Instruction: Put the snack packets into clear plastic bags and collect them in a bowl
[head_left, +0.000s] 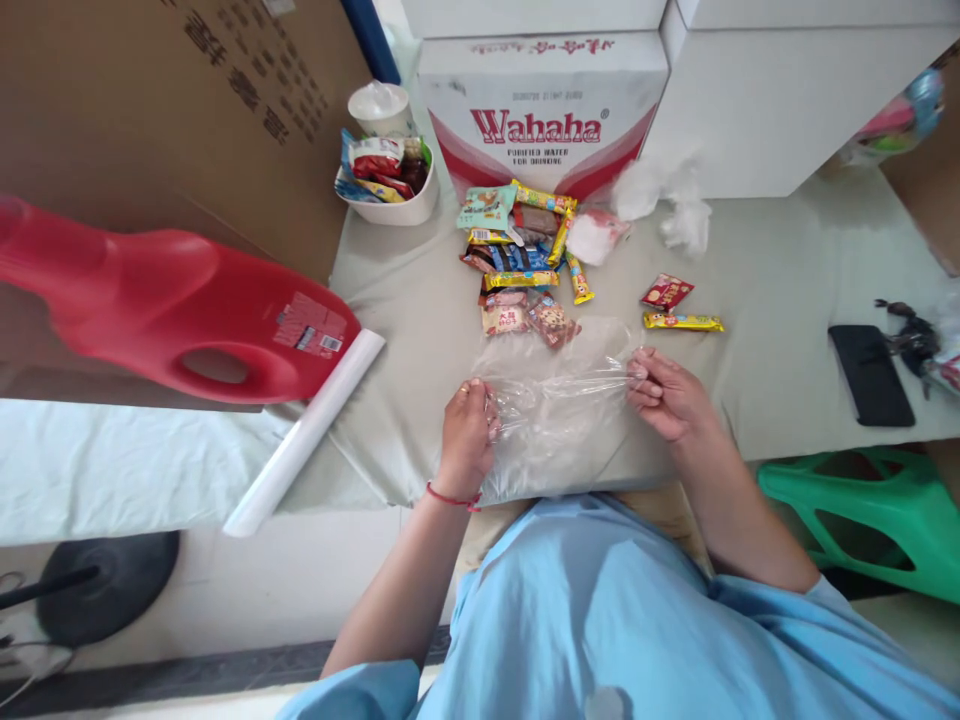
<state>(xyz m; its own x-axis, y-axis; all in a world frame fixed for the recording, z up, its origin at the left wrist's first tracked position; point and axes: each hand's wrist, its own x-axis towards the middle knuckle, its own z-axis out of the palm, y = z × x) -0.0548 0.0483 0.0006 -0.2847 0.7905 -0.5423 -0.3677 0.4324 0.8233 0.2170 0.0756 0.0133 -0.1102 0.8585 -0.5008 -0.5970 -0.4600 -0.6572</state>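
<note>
A clear plastic bag (pixel 559 420) is stretched between my two hands, just above the cloth near the table's front edge. My left hand (pixel 469 425) is closed on its left side, and my right hand (pixel 667 392) pinches the right side. Just beyond the bag lies a heap of wrapped snacks, with a yellow snack stick (pixel 521 280) and a pink-brown packet (pixel 553 318) at its near side. Another yellow stick (pixel 682 322) and a small red packet (pixel 667 291) lie apart, beyond my right hand.
A white roll (pixel 304 435) leans over the table edge beside a large red bottle (pixel 202 310). Behind the snacks stand a Wahaha carton (pixel 544 120) and a white tub (pixel 397 205) of packets. Crumpled clear bags (pixel 686 225), a black phone (pixel 870 375) and a green stool (pixel 862 510) are rightward.
</note>
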